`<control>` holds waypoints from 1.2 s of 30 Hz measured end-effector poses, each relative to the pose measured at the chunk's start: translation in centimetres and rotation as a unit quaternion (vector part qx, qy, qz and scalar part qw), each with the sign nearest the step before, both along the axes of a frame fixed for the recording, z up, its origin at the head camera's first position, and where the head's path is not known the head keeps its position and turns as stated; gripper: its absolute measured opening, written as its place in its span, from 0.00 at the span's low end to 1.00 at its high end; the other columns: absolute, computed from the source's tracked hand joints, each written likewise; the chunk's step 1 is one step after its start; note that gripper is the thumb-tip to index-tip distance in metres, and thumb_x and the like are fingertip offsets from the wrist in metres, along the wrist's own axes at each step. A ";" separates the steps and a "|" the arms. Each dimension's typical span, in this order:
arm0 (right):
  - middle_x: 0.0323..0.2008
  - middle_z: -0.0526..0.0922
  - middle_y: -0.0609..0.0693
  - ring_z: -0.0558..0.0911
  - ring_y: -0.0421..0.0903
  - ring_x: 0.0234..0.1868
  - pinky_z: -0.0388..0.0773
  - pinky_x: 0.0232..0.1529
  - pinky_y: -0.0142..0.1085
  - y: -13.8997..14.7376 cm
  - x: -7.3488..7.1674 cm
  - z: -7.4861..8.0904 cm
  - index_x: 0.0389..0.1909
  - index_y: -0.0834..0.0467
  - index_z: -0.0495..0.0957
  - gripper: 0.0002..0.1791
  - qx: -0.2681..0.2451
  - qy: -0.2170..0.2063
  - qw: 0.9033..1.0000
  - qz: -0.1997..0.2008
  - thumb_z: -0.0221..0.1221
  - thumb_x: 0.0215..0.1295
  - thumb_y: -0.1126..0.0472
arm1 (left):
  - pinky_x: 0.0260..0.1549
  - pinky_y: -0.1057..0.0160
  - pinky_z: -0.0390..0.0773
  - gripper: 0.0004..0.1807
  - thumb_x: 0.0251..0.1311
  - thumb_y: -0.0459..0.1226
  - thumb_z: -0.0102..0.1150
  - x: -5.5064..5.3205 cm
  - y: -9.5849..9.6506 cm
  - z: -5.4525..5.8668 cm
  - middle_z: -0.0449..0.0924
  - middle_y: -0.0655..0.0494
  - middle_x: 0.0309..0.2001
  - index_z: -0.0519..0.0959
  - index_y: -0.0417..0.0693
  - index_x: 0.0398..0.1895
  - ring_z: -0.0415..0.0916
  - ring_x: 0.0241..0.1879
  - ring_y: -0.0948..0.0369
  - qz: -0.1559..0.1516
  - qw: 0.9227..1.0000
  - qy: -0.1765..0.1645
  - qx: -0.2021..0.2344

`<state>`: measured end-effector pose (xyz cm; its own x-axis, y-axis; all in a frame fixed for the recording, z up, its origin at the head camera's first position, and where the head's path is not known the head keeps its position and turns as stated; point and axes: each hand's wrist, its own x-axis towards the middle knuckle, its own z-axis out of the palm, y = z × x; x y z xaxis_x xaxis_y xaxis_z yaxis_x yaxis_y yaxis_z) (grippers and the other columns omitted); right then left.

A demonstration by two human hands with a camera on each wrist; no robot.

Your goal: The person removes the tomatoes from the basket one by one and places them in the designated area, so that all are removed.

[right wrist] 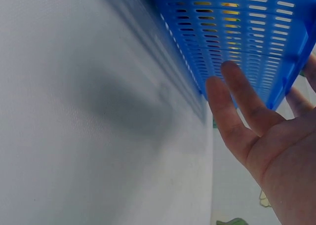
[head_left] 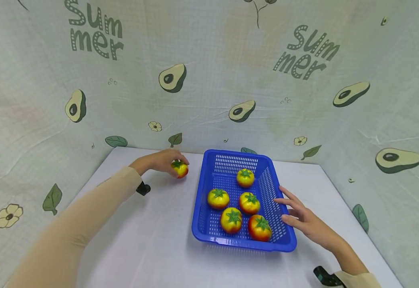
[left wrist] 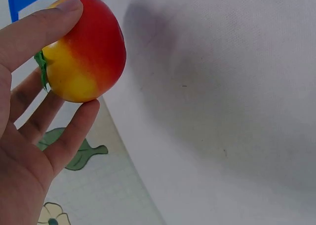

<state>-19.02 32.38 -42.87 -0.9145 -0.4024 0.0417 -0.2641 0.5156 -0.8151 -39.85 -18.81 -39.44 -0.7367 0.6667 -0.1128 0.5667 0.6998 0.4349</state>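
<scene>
My left hand (head_left: pixel 164 162) pinches a red-and-yellow toy tomato (head_left: pixel 182 170) with a green leafy top, left of the basket. In the left wrist view, the thumb presses one side of that tomato (left wrist: pixel 91 52) and fingertips support the other. The blue plastic basket (head_left: pixel 213 239) holds several similar tomatoes, among them one at the back (head_left: pixel 245 178) and one at the front right (head_left: pixel 259 228). Relaxed fingers of my right hand (head_left: pixel 304 220) rest at the basket's right rim. Seen from the right wrist, two of its fingertips lie close against the slotted side wall (right wrist: pixel 237 32).
A white table (head_left: pixel 151 240) lies under everything. Behind it and at both sides hangs a pale cloth (head_left: pixel 202 52) printed with avocados, leaves and lettering. Each wrist wears a small black device, such as the one at the right (head_left: pixel 326 276).
</scene>
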 end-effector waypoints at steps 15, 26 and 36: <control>0.87 0.39 0.59 0.77 0.71 0.66 0.85 0.56 0.58 0.1 -0.1 -0.1 0.78 0.54 0.69 0.28 0.010 0.001 1.000 -0.011 0.57 0.80 0.57 | 0.72 0.45 0.71 0.28 0.63 0.34 0.73 -0.3 0.3 -1.1 0.78 0.51 0.65 0.81 0.49 0.68 0.73 0.64 0.51 -0.001 1.000 -0.012 -0.003; 0.87 0.39 0.59 0.77 0.71 0.66 0.85 0.57 0.56 0.2 -0.3 -0.4 0.78 0.54 0.69 0.28 0.011 0.002 1.000 -0.009 0.56 0.81 0.58 | 0.72 0.43 0.70 0.29 0.62 0.34 0.74 0.0 0.7 -1.0 0.77 0.50 0.66 0.80 0.49 0.68 0.72 0.65 0.50 0.008 1.000 -0.021 -0.013; 0.87 0.39 0.59 0.78 0.70 0.66 0.85 0.57 0.56 0.1 -0.3 -0.5 0.78 0.54 0.69 0.28 0.011 -0.001 1.000 -0.013 0.56 0.81 0.58 | 0.74 0.42 0.68 0.32 0.63 0.36 0.74 -0.1 0.5 -1.2 0.75 0.50 0.67 0.78 0.53 0.71 0.71 0.67 0.50 0.015 0.999 -0.026 -0.019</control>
<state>-19.29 32.52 -43.40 -0.9246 -0.3796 0.0315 -0.2489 0.5395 -0.8044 -39.99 -18.28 -40.62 -0.7494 0.6383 -0.1758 0.5218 0.7328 0.4367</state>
